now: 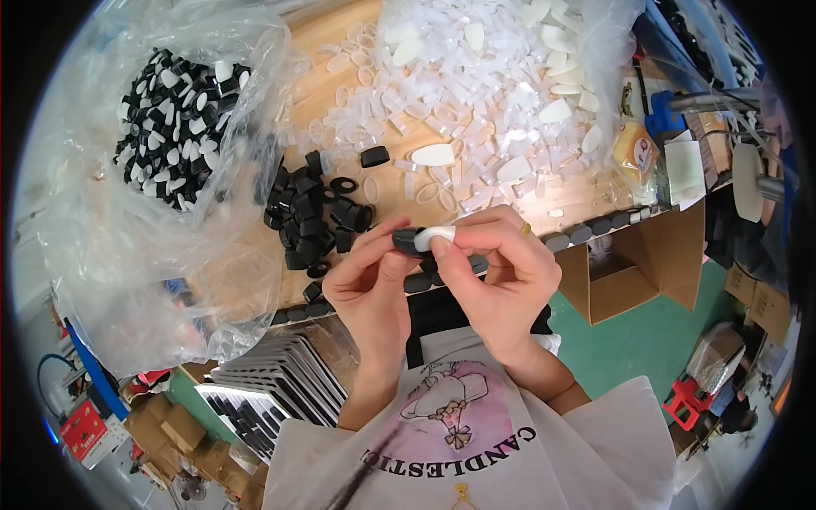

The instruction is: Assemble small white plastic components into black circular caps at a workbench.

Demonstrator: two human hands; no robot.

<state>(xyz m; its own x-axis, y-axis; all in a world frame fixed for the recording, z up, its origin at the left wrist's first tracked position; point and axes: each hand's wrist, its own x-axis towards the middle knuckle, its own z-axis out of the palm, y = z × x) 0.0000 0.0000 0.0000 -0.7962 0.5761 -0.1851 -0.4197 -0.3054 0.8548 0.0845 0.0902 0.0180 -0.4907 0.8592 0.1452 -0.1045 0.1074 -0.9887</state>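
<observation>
Near the table's front edge, my left hand [371,280] pinches a black oval plastic cap [405,241] between thumb and fingers. My right hand [506,276] grips a white oval plastic piece [437,235] whose end meets the black cap; whether it goes inside is hidden by my fingers. Just left of my hands lies a heap of loose black caps and rings [306,212]. Beyond them, a black cap [374,156] and a white oval piece [433,155] rest on the wooden table [327,106].
At the far left, a clear plastic bag [242,170] holds many black-and-white pieces [174,127]. Translucent rings [476,110] spread across the back. Grey-black pads [578,234] line the front edge. A cardboard box [625,297] sits below right, stacked panels [272,382] below left.
</observation>
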